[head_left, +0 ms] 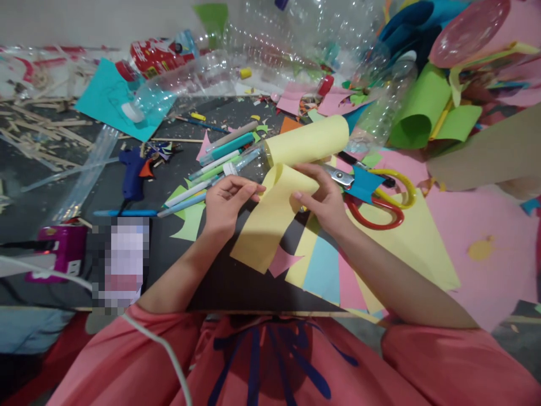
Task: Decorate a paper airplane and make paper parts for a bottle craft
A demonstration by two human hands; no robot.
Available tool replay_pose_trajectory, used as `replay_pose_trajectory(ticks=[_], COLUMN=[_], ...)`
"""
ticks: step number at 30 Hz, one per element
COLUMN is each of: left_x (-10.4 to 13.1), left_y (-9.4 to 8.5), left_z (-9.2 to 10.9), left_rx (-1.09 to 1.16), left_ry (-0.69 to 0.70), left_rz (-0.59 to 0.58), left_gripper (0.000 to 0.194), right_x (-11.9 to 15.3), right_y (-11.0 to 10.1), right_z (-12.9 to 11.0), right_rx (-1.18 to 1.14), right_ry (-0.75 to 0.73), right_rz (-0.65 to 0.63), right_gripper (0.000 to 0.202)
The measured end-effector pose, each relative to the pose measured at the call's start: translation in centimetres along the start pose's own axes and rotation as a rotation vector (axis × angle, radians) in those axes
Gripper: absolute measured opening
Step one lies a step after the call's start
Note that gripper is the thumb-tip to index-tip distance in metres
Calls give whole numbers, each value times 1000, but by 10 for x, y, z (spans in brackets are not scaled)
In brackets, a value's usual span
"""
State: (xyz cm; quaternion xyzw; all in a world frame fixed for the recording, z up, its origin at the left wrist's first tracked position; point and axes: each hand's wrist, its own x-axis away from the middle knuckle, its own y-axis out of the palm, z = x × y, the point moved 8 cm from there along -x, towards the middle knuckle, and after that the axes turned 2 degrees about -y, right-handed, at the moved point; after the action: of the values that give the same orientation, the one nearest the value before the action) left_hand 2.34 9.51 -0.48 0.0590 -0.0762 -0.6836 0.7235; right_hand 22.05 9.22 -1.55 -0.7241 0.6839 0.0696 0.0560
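Observation:
A yellow paper strip [262, 231] curls over at its upper end between my two hands. My right hand [323, 197] grips the curled part at its right side, thumb in front and fingers behind. At the strip's left edge, my left hand [234, 200] has its thumb and fingertips pinched together on the paper's edge. Just beyond the strip lies a clear plastic bottle [253, 162] with a white cap, its body wrapped in yellow paper [310, 140]. Large scissors [374, 194] with red and yellow handles lie right of my right hand.
Markers [220, 163] lie beyond my left hand. A blue glue gun [132, 172], a phone [127, 259] and a purple box [63, 251] are at the left. Plastic bottles [181, 82] crowd the back; coloured sheets [486, 248] cover the right. A white cable [160, 341] crosses the lower left.

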Motion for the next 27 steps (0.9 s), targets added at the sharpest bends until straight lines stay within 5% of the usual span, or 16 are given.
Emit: replay_pose_trajectory(ticks=[4,10,15,22,27], left_x=[0,0,3,4,-3], left_y=[2,-1,8,6,-2], left_z=[-9,-6,-10,-21,-19], left_rx=[13,-82,-145,-86,-59], left_ry=[-107,-62,-60,-121,-95], left_rz=[6,12,-132,-181,-147], left_gripper=[28,29,45,72,72], right_x=[-1,5,15,19,25], right_y=[-2,2,17,9,23], right_z=[-2,-16,-37,-37,-39], right_rx=[50,125,301,403,690], right_ry=[-103,-229,-413,-435,-550], right_rz=[34,8,-120,-49,-70], right_gripper=[45,29,22,45,75])
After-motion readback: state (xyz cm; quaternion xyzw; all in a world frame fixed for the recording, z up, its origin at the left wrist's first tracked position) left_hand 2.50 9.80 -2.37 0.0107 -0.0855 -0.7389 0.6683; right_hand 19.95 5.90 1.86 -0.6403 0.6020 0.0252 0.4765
